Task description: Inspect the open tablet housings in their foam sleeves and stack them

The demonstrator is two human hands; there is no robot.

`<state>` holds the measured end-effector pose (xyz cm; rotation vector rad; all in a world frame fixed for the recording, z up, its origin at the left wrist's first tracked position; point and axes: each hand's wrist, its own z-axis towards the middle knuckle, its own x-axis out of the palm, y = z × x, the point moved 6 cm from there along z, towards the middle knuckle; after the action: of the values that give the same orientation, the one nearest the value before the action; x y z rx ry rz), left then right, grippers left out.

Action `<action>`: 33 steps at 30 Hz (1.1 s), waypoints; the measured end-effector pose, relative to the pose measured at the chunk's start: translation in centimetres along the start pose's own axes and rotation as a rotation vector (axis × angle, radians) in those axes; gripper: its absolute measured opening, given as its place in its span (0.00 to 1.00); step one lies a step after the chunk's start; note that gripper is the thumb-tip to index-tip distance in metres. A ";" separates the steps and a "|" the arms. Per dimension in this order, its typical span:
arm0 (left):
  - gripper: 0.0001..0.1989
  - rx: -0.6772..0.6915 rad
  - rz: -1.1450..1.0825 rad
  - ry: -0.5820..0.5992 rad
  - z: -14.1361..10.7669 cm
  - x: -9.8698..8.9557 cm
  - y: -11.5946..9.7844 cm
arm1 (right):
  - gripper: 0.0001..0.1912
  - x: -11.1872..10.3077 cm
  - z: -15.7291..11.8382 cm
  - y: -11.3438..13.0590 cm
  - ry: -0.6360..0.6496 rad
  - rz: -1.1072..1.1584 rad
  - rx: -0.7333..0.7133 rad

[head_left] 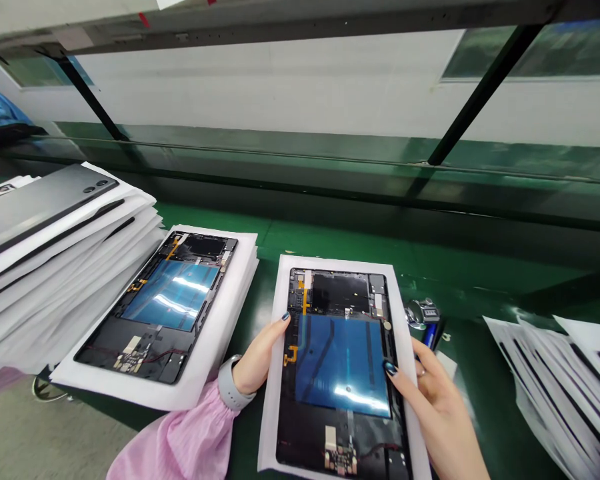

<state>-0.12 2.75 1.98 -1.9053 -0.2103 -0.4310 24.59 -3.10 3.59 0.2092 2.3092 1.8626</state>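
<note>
The open tablet lies face down on a white foam sheet above the green surface, long axis near to far, board end near. The left hand and right hand clamp its side edges and sheet between fingers.

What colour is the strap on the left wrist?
The watch strap on the left wrist is light grey, seen best in the head view.

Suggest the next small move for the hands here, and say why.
Probably slide the right hand's thumb outward onto the held tablet's frame: its tip reaches the blue panel's right edge, among exposed parts, while the left hand's thumb sits at the frame's left side.
</note>
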 end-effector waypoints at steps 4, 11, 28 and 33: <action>0.20 0.096 0.193 -0.191 0.4 -1.3 -0.3 | 0.20 0.1 0.7 0.4 -0.020 0.025 0.030; 0.23 0.211 0.210 -0.070 0.6 0.7 -2.1 | 0.19 -0.4 1.2 0.5 -0.117 -0.061 -0.036; 0.24 0.169 0.217 -0.087 1.3 -0.1 -1.9 | 0.22 -0.6 1.4 0.2 -0.131 -0.124 0.015; 0.23 0.161 0.210 -0.082 1.2 0.0 -1.7 | 0.21 -1.0 1.6 1.0 -0.186 -0.125 -0.071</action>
<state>-0.47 4.50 3.10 -1.7658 -0.0941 -0.1883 25.92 -1.53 4.28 0.2139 2.0811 1.7797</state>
